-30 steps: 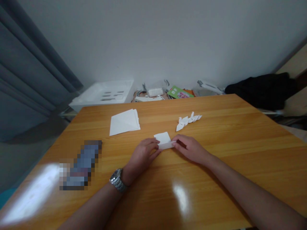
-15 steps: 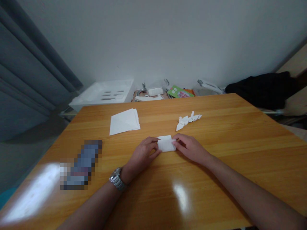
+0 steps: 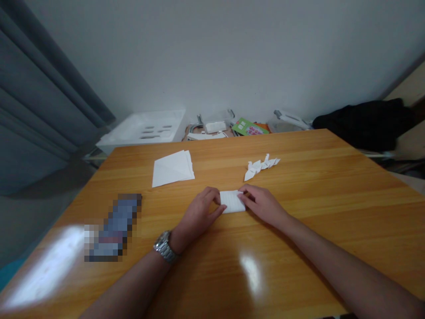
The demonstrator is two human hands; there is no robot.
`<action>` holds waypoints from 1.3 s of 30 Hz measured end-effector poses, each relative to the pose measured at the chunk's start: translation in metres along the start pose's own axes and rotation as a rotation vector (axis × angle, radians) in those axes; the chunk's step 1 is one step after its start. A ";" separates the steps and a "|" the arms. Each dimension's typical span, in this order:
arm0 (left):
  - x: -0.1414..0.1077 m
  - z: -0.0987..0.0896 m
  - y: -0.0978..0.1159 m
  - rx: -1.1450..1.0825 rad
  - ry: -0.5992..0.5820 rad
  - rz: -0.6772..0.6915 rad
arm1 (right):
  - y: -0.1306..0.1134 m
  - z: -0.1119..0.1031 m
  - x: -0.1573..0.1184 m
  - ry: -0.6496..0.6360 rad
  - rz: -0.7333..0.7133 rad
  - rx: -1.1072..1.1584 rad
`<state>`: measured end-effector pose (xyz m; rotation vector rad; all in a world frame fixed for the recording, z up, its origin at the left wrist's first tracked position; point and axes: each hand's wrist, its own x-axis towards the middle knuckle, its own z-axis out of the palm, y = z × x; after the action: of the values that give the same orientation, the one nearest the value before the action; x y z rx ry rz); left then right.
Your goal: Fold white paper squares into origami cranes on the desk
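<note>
Left hand [image 3: 198,212] and right hand [image 3: 264,206] grip opposite edges of the folded paper [image 3: 233,202] between them; its upper flap [image 3: 230,205] now covers the previously exposed rear strip; alignment appears complete

The white paper [image 3: 233,203] (a creased, folded rectangle) lies on the table [image 3: 212,274].

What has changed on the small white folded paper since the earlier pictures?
On the small white folded paper, the near layer now hides the far part almost fully, and the near edge has come slightly closer. The bare left hand and bare right hand still hold it. The flat white paper sheets and white folded-paper figures stayed put.
</note>
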<state>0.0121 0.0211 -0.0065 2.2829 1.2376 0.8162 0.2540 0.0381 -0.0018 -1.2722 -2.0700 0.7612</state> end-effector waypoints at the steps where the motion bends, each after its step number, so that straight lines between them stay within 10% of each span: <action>1: 0.001 0.001 -0.001 0.004 0.023 0.000 | 0.000 0.000 0.001 -0.003 0.006 -0.001; 39: 0.002 0.009 -0.008 0.216 0.012 -0.051 | 0.007 0.011 0.004 0.054 -0.045 -0.159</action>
<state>0.0145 0.0265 -0.0175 2.4046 1.4455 0.7098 0.2486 0.0421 -0.0129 -1.3113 -2.1429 0.5459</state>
